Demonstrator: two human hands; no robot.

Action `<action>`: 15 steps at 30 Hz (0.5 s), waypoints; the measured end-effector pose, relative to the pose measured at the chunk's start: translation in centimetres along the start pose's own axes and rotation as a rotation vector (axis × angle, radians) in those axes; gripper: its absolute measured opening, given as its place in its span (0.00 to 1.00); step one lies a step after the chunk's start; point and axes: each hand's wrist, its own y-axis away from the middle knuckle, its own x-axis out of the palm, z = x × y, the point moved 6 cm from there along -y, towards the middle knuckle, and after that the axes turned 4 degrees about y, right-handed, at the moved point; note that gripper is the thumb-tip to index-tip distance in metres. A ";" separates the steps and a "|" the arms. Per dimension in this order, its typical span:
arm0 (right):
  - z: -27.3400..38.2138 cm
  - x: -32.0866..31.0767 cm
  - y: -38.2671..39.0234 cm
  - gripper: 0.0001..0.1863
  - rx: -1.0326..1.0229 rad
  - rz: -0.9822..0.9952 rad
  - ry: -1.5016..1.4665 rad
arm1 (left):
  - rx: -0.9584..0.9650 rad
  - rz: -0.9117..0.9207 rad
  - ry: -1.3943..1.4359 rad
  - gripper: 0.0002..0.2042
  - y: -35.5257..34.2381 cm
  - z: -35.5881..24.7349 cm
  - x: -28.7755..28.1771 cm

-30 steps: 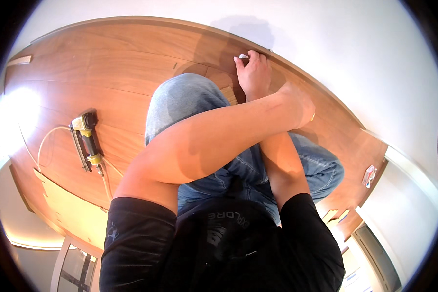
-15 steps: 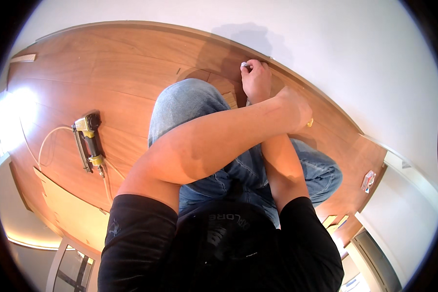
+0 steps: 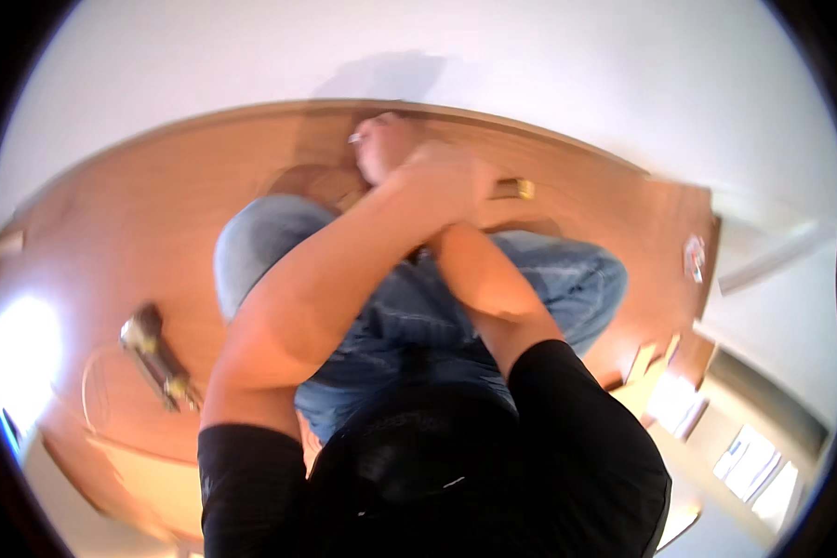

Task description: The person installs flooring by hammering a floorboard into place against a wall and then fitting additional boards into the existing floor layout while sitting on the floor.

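My forearms cross over my bent, jeans-clad legs, left over right. My right hand (image 3: 384,149) is closed at the foot of the white wall (image 3: 549,74), beside the wooden baseboard (image 3: 530,127). A small whitish thing (image 3: 355,139) shows at its fingertips, too small and blurred to name. My left hand (image 3: 460,181), farther right and smeared by motion, appears closed around a short dark tool with a yellow end (image 3: 525,189). The tool sticks out to the right, just above the wood floor (image 3: 604,209). Its kind is not clear, and the left fingers are mostly hidden.
On the floor at left lies a yellow and black nail gun (image 3: 158,358) with a thin air hose (image 3: 87,386). A wooden panel (image 3: 149,474) lies below it. At right are a small red and white packet (image 3: 695,259) and wood offcuts (image 3: 640,361).
The view has turned, so the wall and floor sit differently in the picture. My arms remain crossed, both hands appear farther left, and more of the yellow-ended tool shows beside my left hand.
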 end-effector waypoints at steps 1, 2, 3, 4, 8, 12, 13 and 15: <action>-0.4 0.3 0.0 0.07 0.078 0.052 -0.007 | -0.042 0.035 0.006 0.21 0.0 0.1 -0.1; -0.9 -0.1 0.0 0.07 0.133 0.016 0.021 | -0.029 0.037 -0.048 0.22 0.0 0.0 -0.4; -0.8 -0.2 0.2 0.08 0.105 0.038 0.051 | -0.068 0.012 -0.128 0.23 0.1 -0.1 -0.7; -0.7 -0.4 0.2 0.09 0.093 0.049 0.038 | -0.109 -0.010 -0.207 0.23 0.4 -0.1 -0.9; -0.7 -2.2 1.1 0.09 0.094 0.088 -0.030 | -0.136 -0.132 -0.313 0.23 1.1 -0.2 -0.9; 0.4 -5.6 1.7 0.11 0.137 0.157 -0.011 | -0.125 -0.189 -0.274 0.24 0.6 1.4 -0.3; 0.9 -6.5 1.8 0.11 0.180 0.183 0.032 | -0.117 -0.184 -0.260 0.23 0.5 1.8 -0.1; 1.8 -8.5 2.0 0.12 0.351 0.263 0.235 | -0.093 -0.189 -0.212 0.23 0.1 2.4 -0.3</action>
